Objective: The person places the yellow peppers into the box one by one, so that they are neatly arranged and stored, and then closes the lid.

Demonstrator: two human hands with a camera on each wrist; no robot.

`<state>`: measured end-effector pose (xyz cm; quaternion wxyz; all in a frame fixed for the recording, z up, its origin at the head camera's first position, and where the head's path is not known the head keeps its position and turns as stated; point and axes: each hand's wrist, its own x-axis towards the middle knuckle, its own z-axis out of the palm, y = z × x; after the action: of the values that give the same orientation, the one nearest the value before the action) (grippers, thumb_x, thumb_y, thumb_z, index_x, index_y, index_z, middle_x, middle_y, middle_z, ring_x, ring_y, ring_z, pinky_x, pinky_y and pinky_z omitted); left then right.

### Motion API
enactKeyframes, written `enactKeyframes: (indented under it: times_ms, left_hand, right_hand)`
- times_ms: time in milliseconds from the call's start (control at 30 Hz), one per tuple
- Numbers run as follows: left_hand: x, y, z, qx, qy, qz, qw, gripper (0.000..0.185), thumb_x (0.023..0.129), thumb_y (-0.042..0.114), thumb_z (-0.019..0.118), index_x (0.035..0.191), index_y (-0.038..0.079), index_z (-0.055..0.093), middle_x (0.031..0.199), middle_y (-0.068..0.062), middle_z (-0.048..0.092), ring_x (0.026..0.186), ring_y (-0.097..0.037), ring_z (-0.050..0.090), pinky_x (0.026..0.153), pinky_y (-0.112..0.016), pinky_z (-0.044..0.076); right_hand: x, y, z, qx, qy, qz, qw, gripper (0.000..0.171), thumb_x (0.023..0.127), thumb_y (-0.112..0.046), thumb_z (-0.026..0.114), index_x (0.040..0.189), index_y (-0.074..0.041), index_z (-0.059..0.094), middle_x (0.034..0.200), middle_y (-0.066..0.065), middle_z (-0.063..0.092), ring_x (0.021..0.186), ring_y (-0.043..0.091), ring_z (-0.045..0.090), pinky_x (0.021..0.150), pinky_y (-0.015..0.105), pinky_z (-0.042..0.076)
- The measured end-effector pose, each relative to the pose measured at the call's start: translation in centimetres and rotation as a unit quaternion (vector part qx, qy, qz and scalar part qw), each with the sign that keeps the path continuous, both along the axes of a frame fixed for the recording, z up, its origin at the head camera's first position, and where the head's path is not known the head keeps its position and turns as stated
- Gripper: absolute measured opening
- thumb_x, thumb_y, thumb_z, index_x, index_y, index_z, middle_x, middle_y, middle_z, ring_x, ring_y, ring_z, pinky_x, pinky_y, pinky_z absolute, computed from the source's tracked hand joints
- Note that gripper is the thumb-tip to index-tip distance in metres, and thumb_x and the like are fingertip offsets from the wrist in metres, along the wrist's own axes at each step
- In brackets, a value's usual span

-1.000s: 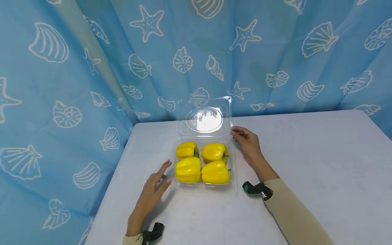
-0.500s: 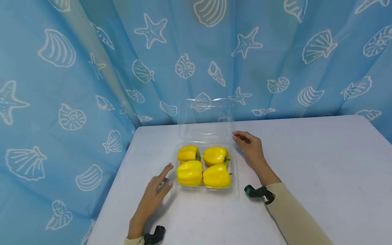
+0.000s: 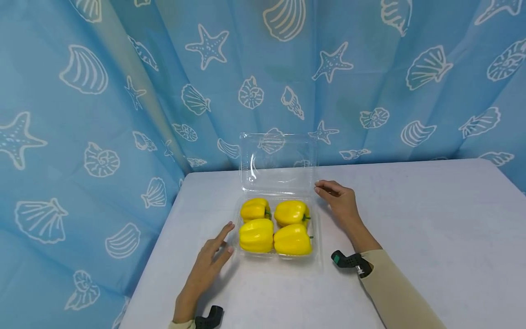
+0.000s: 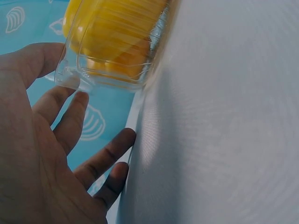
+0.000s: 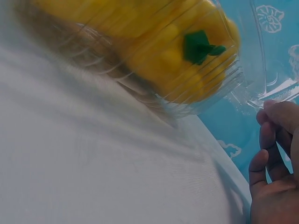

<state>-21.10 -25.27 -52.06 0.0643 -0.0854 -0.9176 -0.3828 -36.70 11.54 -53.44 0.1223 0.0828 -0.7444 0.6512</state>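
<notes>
Clamshell box (image 3: 276, 256), thin clear plastic at frame centre, holds four yellow peppers (image 3: 274, 226); its lid (image 3: 278, 162) stands upright. It likely flexes and slips, so its rim is best gripped. Left hand (image 3: 211, 260) lies spread beside it; right hand (image 3: 340, 199), fingers loosely curled, touches the lid corner.

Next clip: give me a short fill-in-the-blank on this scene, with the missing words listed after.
1. The clear plastic box holds ____ yellow peppers.
2. The box's lid stands ____.
3. The left hand lies on the ____ table beside the box.
4. The right hand is at the lid's ____ corner.

Missing words: four; open; white; right
</notes>
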Motion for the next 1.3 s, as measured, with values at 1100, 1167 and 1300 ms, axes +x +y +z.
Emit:
enactKeyframes:
  times_ms: [1100,1167,1300]
  left_hand:
    - [-0.1,-0.5,-0.5,-0.012,0.001,-0.001,0.9999,0.056,0.102,0.036,0.056,0.155,0.034,0.039,0.153,0.016,0.044,0.108,-0.014,0.053,0.094,-0.05,0.042]
    - [-0.1,-0.5,-0.5,-0.012,0.003,0.0,0.9999,0.056,0.102,0.036,0.056,0.155,0.034,0.039,0.153,0.016,0.043,0.108,-0.014,0.053,0.094,-0.051,0.042]
    - [-0.1,-0.5,-0.5,-0.013,0.002,0.001,0.9999,0.056,0.101,0.037,0.056,0.154,0.035,0.039,0.153,0.016,0.043,0.109,-0.014,0.053,0.094,-0.051,0.042]
  right_hand:
    - [1.1,1.2,0.2,-0.012,0.028,0.081,0.996,0.022,0.091,-0.02,0.076,0.104,-0.003,0.078,0.104,0.008,0.072,0.098,0.018,0.066,0.085,0.024,0.054]
    - [1.2,1.2,0.3,-0.008,0.031,0.083,0.996,0.021,0.091,-0.02,0.076,0.104,-0.004,0.078,0.105,0.008,0.072,0.098,0.018,0.066,0.084,0.024,0.054]
    - [1.3,1.3,0.3,0.0,0.035,0.083,0.996,0.02,0.09,-0.019,0.076,0.104,-0.005,0.079,0.104,0.008,0.072,0.095,0.017,0.066,0.083,0.024,0.054]
